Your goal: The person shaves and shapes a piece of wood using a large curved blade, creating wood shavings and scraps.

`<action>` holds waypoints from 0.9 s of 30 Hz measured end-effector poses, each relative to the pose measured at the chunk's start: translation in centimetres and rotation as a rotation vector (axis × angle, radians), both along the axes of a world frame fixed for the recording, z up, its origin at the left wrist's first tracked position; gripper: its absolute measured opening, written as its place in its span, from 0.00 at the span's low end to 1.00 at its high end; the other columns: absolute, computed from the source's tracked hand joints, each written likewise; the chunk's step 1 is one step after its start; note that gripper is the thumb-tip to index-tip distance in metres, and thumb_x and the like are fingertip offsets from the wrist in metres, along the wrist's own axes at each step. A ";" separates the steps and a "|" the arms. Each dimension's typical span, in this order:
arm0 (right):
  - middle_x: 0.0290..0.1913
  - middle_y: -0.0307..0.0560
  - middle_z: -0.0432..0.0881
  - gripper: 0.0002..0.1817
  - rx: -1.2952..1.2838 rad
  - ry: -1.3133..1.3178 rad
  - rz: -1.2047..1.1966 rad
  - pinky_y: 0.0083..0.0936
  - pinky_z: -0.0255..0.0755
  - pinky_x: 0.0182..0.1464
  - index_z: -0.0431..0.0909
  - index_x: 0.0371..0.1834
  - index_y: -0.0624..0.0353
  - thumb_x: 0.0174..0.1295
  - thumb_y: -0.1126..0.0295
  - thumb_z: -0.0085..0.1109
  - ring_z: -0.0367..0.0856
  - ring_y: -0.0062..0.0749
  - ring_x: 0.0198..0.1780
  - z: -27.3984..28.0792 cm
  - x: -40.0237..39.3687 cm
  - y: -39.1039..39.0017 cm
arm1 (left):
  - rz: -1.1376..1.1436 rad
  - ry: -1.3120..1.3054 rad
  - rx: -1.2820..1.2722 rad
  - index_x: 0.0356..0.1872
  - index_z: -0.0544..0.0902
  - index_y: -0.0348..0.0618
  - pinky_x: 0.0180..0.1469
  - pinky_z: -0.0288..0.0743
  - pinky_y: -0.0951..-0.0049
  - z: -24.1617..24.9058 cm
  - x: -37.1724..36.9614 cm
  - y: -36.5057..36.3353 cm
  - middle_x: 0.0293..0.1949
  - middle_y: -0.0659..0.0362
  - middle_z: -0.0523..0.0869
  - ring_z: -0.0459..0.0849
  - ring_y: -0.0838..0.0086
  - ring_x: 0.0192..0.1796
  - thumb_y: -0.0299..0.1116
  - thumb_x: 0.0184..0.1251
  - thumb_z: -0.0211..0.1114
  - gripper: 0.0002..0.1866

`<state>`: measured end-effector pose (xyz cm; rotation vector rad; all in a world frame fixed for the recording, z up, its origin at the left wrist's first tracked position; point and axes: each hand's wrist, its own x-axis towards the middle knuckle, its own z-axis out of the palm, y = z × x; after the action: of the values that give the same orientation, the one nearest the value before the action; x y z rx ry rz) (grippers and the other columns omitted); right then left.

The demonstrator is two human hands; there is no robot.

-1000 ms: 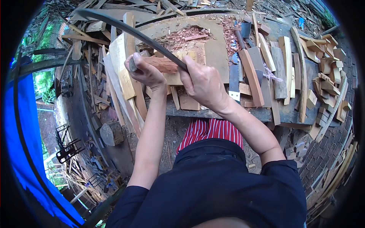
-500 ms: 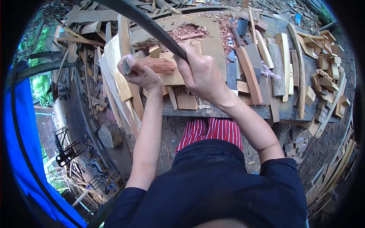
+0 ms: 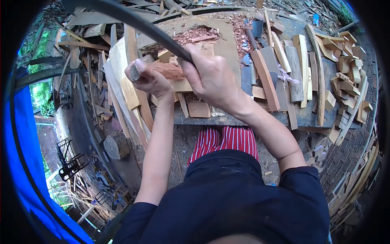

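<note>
My left hand (image 3: 152, 81) is closed round one end of a reddish, rough-hewn piece of wood (image 3: 168, 70), its grey cut end showing beside my thumb. The piece lies roughly level over a pale wooden block (image 3: 180, 85) on the workbench. My right hand (image 3: 213, 75) makes a fist round the grip of a long dark machete (image 3: 138, 26). Its blade rises up and left above the wood and widens toward the top edge of the view. The grip itself is hidden in my fist, and my right hand covers the far end of the wood.
Reddish chips (image 3: 201, 34) lie behind the block. To the right on the bench (image 3: 239, 118) are a saw blade (image 3: 246, 81), a reddish bar (image 3: 266, 81) and several planks. Cut blocks (image 3: 349, 75) pile up at far right. Long boards (image 3: 126, 93) lean at left.
The machete's far end has swung left and slightly down, and my right hand has shifted slightly left. My left hand and the wood stay nearly in place.
</note>
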<state>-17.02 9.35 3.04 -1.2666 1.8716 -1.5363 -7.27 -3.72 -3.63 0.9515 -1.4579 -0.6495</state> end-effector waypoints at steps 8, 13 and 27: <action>0.29 0.69 0.81 0.16 0.590 0.048 0.135 0.55 0.73 0.39 0.75 0.43 0.65 0.70 0.61 0.46 0.81 0.66 0.36 -14.1 0.9 1.5 | 0.020 0.000 -0.048 0.36 0.70 0.39 0.44 0.65 0.70 0.0 -0.5 -0.4 0.32 0.61 0.70 0.68 0.74 0.37 0.49 0.74 0.54 0.20; 0.28 0.69 0.80 0.17 0.413 -0.090 0.161 0.54 0.74 0.40 0.76 0.40 0.65 0.70 0.60 0.45 0.81 0.66 0.35 -5.5 0.1 0.0 | 0.008 0.039 -0.054 0.32 0.70 0.40 0.42 0.64 0.70 -0.2 -0.2 -0.1 0.31 0.63 0.69 0.67 0.76 0.35 0.49 0.74 0.55 0.20; 0.28 0.65 0.81 0.14 0.550 0.167 0.068 0.54 0.74 0.36 0.74 0.36 0.63 0.69 0.62 0.48 0.81 0.63 0.33 -10.7 0.9 2.3 | -0.012 -0.037 -0.046 0.36 0.70 0.38 0.42 0.66 0.69 -0.5 0.1 -0.3 0.33 0.59 0.71 0.70 0.74 0.35 0.47 0.73 0.54 0.19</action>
<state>-16.13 11.61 -7.62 -1.2002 2.1273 -0.8086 -7.19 -4.07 -4.08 0.9241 -1.5057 -0.6076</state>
